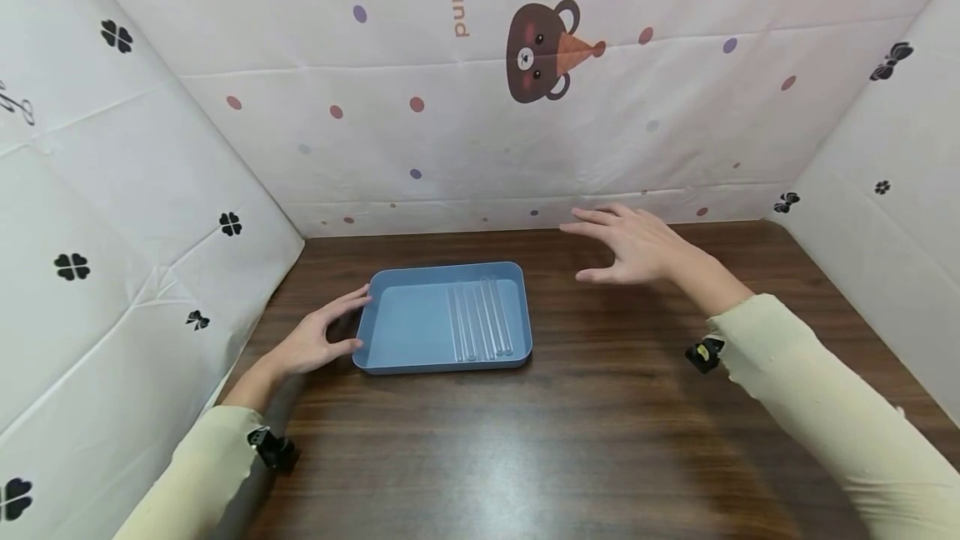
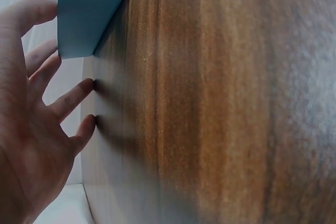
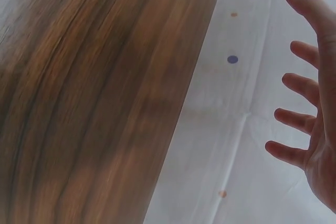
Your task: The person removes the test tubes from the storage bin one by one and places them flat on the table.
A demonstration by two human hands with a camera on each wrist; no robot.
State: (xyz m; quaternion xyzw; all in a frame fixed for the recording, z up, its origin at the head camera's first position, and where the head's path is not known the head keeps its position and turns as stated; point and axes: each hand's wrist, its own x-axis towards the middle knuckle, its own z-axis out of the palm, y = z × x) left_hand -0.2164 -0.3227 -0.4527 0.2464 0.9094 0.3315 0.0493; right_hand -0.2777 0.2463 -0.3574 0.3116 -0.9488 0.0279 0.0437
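A shallow blue rectangular tray [image 1: 416, 319] lies on the wooden table. In its right half are several long, clear test tubes [image 1: 491, 322], side by side with rounded ends toward me. My left hand [image 1: 318, 340] is at the tray's left end, thumb and fingertips against or very near the rim, fingers spread. The left wrist view shows that hand [image 2: 37, 108] beside the tray's blue wall [image 2: 86, 14], its lower fingertips down by the tabletop. To the right of the tray my right hand [image 1: 630, 247] hovers above the table, fingers spread, holding nothing.
A dark brown wooden table [image 1: 600, 440] carries the tray. White patterned sheets stand as a back wall [image 1: 450, 148], a left wall [image 1: 150, 190] and a right wall [image 1: 885, 248]. Black wrist cameras sit on the left sleeve [image 1: 198, 465] and right sleeve [image 1: 810, 390].
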